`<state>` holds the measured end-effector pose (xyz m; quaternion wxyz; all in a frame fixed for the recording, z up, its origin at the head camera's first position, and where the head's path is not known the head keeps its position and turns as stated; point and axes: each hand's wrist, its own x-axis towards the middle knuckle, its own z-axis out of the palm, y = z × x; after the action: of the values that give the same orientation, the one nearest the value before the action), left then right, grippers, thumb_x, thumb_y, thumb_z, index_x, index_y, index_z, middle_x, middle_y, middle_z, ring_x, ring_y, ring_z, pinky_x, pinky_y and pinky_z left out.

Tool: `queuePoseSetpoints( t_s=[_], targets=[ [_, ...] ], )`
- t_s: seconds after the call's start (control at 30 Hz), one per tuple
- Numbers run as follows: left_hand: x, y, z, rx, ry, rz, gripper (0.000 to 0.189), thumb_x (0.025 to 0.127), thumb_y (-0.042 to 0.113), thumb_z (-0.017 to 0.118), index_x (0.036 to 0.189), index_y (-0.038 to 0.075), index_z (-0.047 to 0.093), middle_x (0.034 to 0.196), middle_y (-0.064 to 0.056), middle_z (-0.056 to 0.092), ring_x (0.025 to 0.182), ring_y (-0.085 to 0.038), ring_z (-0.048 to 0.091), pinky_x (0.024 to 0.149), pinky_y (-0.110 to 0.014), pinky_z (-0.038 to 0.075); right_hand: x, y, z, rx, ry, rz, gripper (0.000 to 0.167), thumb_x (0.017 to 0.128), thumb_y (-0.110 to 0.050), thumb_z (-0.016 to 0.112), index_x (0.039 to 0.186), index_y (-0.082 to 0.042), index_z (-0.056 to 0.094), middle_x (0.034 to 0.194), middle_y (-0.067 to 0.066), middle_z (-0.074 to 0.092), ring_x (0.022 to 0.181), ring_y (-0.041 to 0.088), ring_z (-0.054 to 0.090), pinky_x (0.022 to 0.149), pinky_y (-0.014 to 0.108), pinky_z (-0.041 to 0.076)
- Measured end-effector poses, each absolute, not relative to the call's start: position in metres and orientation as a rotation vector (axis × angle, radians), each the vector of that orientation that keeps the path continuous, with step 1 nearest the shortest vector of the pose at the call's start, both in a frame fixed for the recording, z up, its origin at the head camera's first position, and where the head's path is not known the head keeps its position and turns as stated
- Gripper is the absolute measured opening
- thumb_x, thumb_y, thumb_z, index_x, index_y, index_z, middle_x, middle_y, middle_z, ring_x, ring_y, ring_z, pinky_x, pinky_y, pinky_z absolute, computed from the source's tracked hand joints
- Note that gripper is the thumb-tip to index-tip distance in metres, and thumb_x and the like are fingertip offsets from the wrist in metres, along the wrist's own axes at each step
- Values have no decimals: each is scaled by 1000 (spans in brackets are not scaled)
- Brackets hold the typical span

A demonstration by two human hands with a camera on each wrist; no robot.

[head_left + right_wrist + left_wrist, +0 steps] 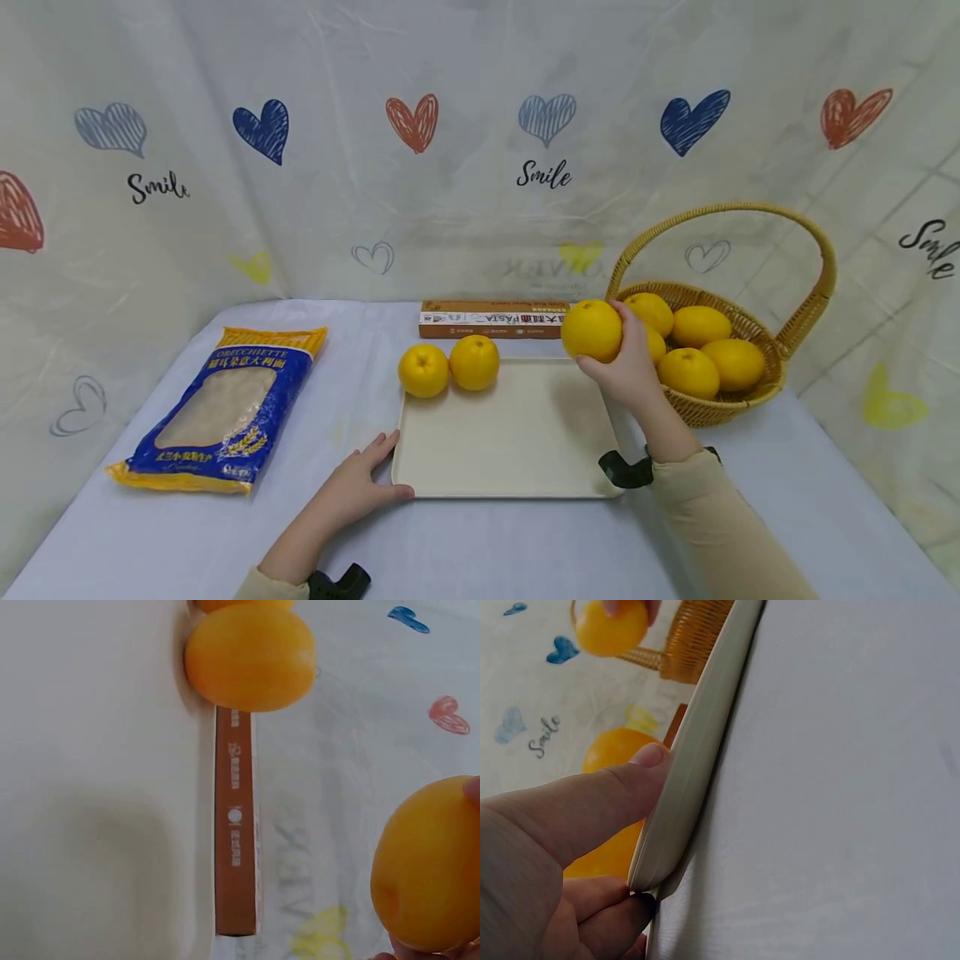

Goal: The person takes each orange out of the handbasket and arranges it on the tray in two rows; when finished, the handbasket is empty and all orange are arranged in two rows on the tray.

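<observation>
My right hand [630,358] grips an orange [591,331], thumb and fingers round its right side. It is raised above the back right corner of a cream rectangular tray [510,442], beside the basket. At the tray's front left corner is my left hand [360,487]. The left wrist view shows its thumb [622,791] on the tray rim and the other fingers curled at the corner. Two more oranges, one on the left [423,371] and one on the right [475,362], sit side by side at the tray's back left.
A wicker basket [720,412] with a tall handle stands at the right and holds several similar fruits [688,373]. Behind the tray lies a brown pasta box [487,320]. A blue and yellow pasta bag [217,408] lies left on the white cloth, before a heart-printed curtain [465,192].
</observation>
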<state>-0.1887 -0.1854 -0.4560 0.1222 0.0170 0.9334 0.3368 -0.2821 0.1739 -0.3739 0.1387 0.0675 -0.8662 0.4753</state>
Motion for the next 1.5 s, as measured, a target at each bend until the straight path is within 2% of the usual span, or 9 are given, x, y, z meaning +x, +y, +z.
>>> queuePoseSetpoints(
  t_s=[0.13,0.37,0.5,0.63,0.73,0.83,1.03,1.5],
  targets=[
    [-186,-186,-458,36,2722,991,95,63,54,74,141,17,35,145,-18,31,130,-50,23,105,-61,20,-289,162,-385,202,-2510,1505,89,70,-13,74,138,-9,16,134,19,28,114,33,38,95,51,37],
    [-186,-185,-457,35,2731,993,93,63,54,74,140,17,36,145,-18,32,129,-52,23,103,-63,21,-294,142,-399,268,-2562,1600,87,72,-9,73,134,-10,12,131,20,27,119,34,40,100,51,37],
    [-187,-185,-455,37,2735,995,93,63,53,74,140,17,36,145,-18,31,129,-53,22,103,-64,21,-303,135,-407,324,-2568,1627,93,72,-4,72,139,-8,7,136,22,24,124,35,36,103,51,34],
    [-188,-185,-456,32,2730,989,93,64,54,74,141,18,36,145,-18,31,129,-53,22,102,-64,21,-309,132,-415,287,-2663,1538,98,72,-9,73,144,-8,6,143,22,22,128,37,31,107,53,27],
    [-188,-185,-457,28,2733,980,93,63,54,73,141,18,36,145,-17,31,128,-53,22,102,-64,22,-311,129,-420,208,-2764,1469,96,72,-16,73,144,-10,11,143,21,26,127,37,33,106,54,27],
    [-189,-186,-457,31,2737,976,94,63,55,73,141,18,36,145,-17,31,129,-53,23,103,-64,21,-312,126,-424,165,-2795,1498,94,72,-14,74,143,-10,12,141,19,28,125,35,36,105,52,29],
    [-189,-186,-459,38,2734,976,94,63,56,73,141,18,36,145,-17,31,129,-52,23,103,-64,22,-312,120,-428,167,-2778,1570,93,72,-8,74,141,-7,11,140,20,27,125,35,34,107,53,26],
    [-188,-186,-457,45,2723,1004,93,64,54,73,141,17,35,146,-17,31,132,-47,23,106,-60,20,-313,114,-433,217,-2836,1498,96,72,-8,74,143,-9,9,143,19,22,128,36,31,107,54,25]
  ],
)
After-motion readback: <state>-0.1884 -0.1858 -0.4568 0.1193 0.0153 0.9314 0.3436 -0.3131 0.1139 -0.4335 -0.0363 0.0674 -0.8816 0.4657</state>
